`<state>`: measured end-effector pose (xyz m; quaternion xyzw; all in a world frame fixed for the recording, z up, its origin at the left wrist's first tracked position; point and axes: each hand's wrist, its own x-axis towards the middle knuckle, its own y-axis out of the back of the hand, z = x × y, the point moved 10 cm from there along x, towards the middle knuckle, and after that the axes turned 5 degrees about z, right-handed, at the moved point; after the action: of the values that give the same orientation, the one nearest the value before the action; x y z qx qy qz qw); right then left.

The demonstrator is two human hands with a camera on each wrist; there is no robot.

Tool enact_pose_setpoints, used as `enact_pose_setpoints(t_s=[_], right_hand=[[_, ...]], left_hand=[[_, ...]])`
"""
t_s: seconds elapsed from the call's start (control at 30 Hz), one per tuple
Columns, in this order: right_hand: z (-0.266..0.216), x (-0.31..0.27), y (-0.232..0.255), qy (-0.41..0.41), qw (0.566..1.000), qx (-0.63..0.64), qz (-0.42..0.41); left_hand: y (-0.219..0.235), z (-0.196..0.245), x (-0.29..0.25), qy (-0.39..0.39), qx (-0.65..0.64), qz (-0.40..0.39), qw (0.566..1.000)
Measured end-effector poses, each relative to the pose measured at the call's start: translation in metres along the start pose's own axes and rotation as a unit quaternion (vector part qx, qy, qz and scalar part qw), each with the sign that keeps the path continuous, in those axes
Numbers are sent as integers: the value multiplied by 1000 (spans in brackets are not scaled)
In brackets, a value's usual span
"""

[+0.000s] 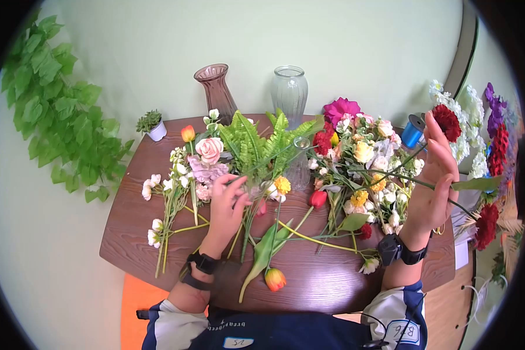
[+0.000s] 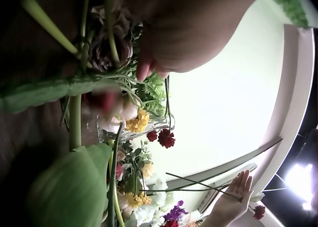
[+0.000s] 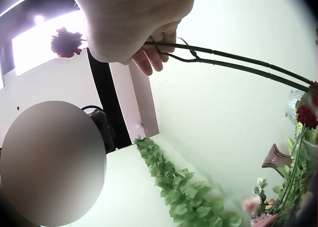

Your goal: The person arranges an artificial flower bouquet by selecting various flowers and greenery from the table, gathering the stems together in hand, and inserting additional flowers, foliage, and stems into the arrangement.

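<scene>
On the right, my right hand point(image 1: 433, 195) is raised with its fingers extended upward. Its thumb holds dark green stems against the palm, and red carnations point(image 1: 447, 122) stand out beyond the hand. The right wrist view shows the two stems point(image 3: 233, 61) running from that hand toward the table. My left hand point(image 1: 223, 204), fingers bent, pinches a thin stem over the middle of the table. That stem leads to small red carnations point(image 2: 166, 138) in the left wrist view. Near the left hand are a pink rose point(image 1: 209, 150) and a green fern point(image 1: 254, 140); its fingertips are partly hidden.
A purple glass vase point(image 1: 216, 87) and a clear vase point(image 1: 289, 93) stand at the back. Loose tulips, including an orange one point(image 1: 275, 279), lie in front on the brown table point(image 1: 326, 286). A blue ribbon spool point(image 1: 412, 133) sits back right; more flowers crowd the right.
</scene>
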<state>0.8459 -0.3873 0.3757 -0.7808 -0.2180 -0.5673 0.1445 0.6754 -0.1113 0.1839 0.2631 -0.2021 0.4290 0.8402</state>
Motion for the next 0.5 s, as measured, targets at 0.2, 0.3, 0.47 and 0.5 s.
enact_pose_setpoints(t_s=[0.2,0.3,0.47,0.5], right_hand=[[1,-1,-8,-28,1000,-8,-9],[5,0,-11,-39,998,-37,15],[6,-1,-17,-53,996,-66,1],[6,-1,-18,-51,997,-65,0]], left_hand=[[-28,3,-7,-9,8,-89,996],[-16,-7,-6,-40,83,-40,995],[8,1,-3,-46,63,41,996],[10,1,-4,-38,56,45,997]])
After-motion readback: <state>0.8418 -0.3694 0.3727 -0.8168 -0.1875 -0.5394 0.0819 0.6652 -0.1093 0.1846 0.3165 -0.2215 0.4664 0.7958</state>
